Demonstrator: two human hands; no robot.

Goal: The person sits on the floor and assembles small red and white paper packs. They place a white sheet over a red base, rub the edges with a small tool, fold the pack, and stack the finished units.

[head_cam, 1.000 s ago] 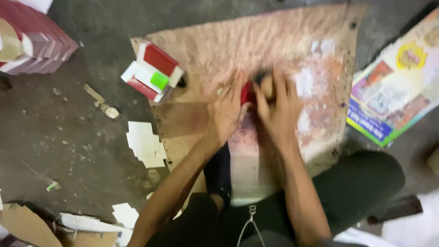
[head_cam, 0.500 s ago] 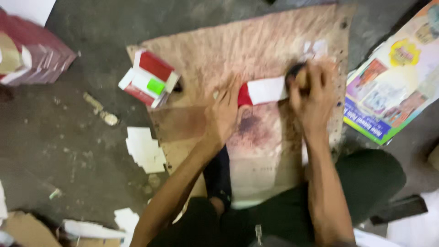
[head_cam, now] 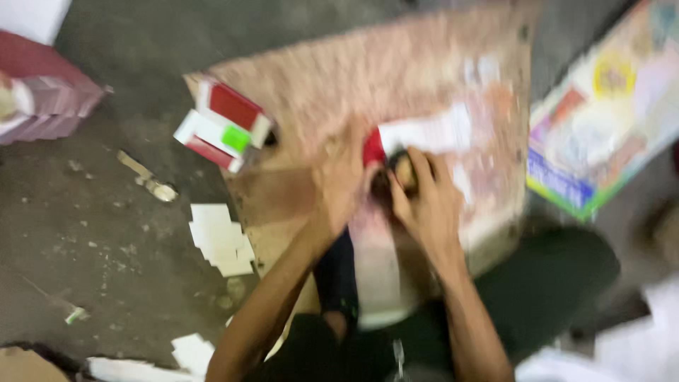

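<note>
A red and white paper strip (head_cam: 431, 134) lies across a stained board (head_cam: 368, 71) on the floor. My left hand (head_cam: 339, 187) presses flat on the strip's red end. My right hand (head_cam: 424, 201) is closed around a small dark round tool (head_cam: 399, 166) right beside the left hand, on the strip. The picture is blurred, so the tool's exact shape is unclear.
A red and white box with a green patch (head_cam: 226, 127) sits at the board's left corner. White paper pieces (head_cam: 219, 237) lie on the grey floor. Stacked red cartons (head_cam: 42, 102) are far left, a colourful printed sheet (head_cam: 608, 120) at right.
My right hand has slid the tool leftward along the strip, from its right end back to my left hand. The left hand stayed put.
</note>
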